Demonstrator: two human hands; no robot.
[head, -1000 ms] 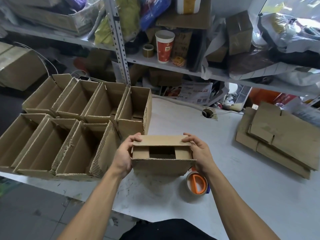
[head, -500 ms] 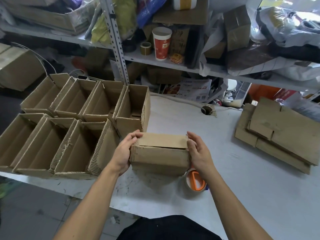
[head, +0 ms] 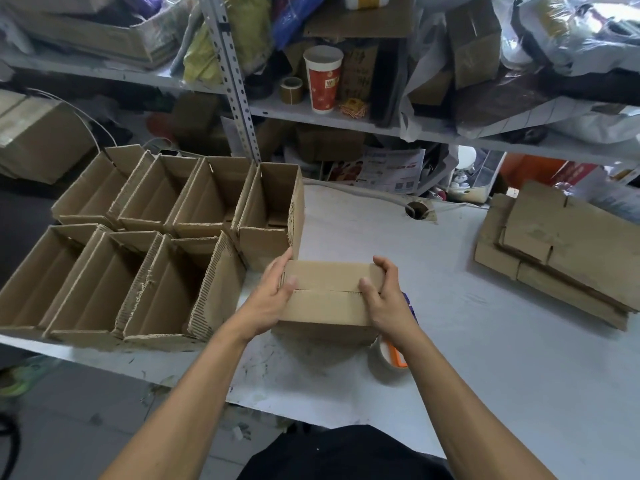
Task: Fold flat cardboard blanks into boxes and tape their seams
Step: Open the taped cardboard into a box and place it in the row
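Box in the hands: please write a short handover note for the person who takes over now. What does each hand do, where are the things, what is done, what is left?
Left hand and right hand grip the ends of the box, thumbs pressing both flaps shut.
Flaps meet at the middle seam; no tape on it yet.
Tape dispenser lies on the table under the right wrist.
Seven folded boxes stand open at the left.
Flat blanks are stacked at the right.
Left: tape this seam, then fold the blanks.
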